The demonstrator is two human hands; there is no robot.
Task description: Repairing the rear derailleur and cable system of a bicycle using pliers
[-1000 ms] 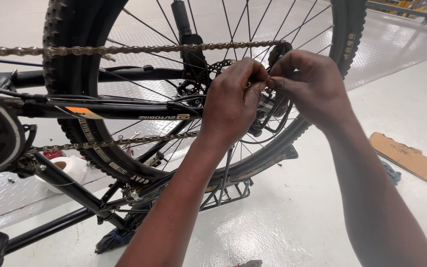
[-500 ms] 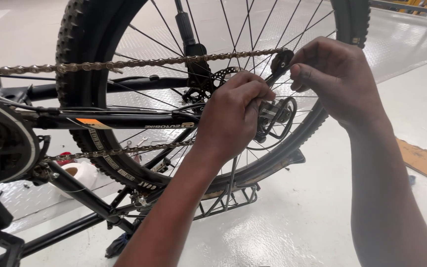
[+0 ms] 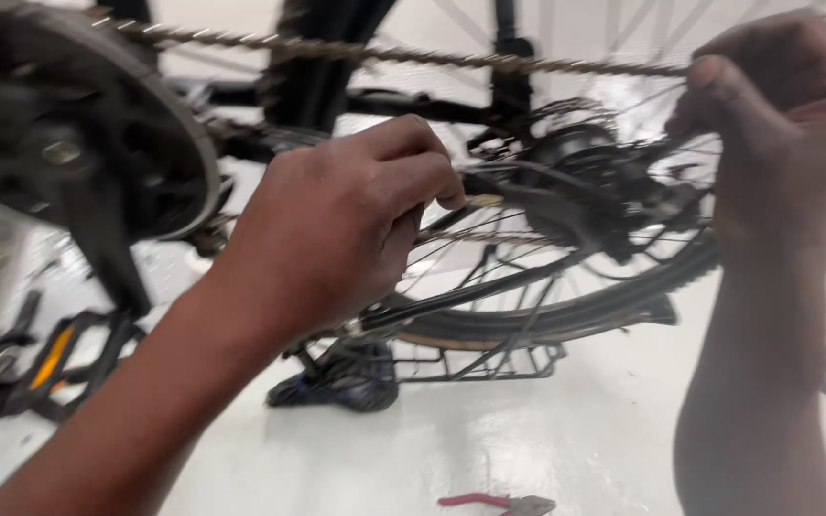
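Observation:
The view is blurred. My left hand (image 3: 336,225) is in the middle of the picture, fingers curled and pinched on a small pale piece (image 3: 483,201) beside the frame stay of a bicycle. My right hand (image 3: 776,105) is at the upper right, thumb and fingers pressed together next to the chain (image 3: 384,53) and just above the rear derailleur (image 3: 657,205). What it pinches is hidden by blur. The cassette (image 3: 566,143) and rear wheel tyre (image 3: 547,320) lie between and below the hands.
A big black chainring guard (image 3: 97,115) fills the upper left, with a pedal with an orange reflector (image 3: 50,358) below it. A wire rack (image 3: 470,363) sits under the wheel. Red-handled pliers (image 3: 499,502) lie on the white floor (image 3: 576,440).
The view has moved in much closer and lower. My hands have drawn apart: the left stays by the frame stay, the right has gone up and to the right by the chain.

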